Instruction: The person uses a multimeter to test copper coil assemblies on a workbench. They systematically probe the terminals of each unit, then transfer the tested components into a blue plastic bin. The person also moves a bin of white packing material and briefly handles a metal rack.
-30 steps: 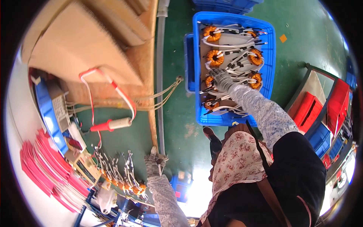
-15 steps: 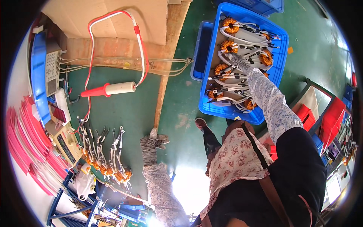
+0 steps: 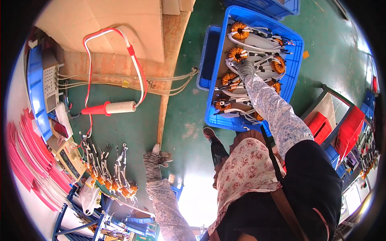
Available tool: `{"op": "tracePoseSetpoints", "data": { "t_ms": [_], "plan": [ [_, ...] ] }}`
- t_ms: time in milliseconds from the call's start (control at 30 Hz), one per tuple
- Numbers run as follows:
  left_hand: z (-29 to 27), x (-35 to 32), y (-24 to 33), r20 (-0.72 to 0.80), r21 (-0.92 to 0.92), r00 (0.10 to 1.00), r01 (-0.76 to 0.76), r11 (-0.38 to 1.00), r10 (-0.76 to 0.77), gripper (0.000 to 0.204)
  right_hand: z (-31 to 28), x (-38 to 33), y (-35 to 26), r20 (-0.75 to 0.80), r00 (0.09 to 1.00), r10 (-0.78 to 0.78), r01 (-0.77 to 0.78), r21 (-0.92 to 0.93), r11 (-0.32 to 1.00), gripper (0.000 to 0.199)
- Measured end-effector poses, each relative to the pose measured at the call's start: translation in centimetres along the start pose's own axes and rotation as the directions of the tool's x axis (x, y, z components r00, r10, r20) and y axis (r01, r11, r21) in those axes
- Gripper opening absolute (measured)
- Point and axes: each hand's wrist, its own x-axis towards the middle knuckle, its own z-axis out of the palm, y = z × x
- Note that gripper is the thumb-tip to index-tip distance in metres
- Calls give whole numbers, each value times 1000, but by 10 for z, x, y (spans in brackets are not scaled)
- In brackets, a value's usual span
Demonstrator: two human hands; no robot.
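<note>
The right hand [image 3: 244, 67] grips one of seven copper coils [image 3: 239, 29] in the blue crate [image 3: 217, 60]; the left hand [image 3: 155, 158] rests spread, empty, on the bench [image 3: 120, 132].

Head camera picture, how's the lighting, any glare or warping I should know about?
Head view: strong fisheye bending, black corners; blown-out white glare low in the middle beside the left hand; the blue crate with the right hand is evenly lit and sharp; rim detail smears.

Blue crate [image 3: 295, 68] on green floor [image 3: 189, 120], orange-copper coils [image 3: 240, 29] with white leads, grey striped gloves on right hand [image 3: 243, 67] and left hand [image 3: 155, 160], floral sleeves, red-and-white probe [image 3: 108, 107], pink sheets [image 3: 24, 160] at bench's left edge.
</note>
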Motion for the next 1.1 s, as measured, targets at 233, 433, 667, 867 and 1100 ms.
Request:
{"op": "tracePoseSetpoints", "data": {
  "t_ms": [233,433,667,867,1100],
  "plan": [
    [7,4,32,56,55,997,43,998,-46,48,-2,16,9,-107,990,92,-103,-106,989,52],
    [2,9,31,70,73,993,85,994,-90,50,18,-10,5,-270,963,-25,42,58,997,44],
    [-2,2,34,190,87,982,-21,996,4,50,27,-96,31,-410,775,-481,431,-213,877,25],
    [-5,-34,41,288,21,920,-282,959,265,52,48,-279,-4,327,655,-682,584,355,730,8],
    [-60,-46,-29,259,-421,775,-446,790,576,51,19,-455,-148,460,448,-767,530,554,642,28]
  ]
}}
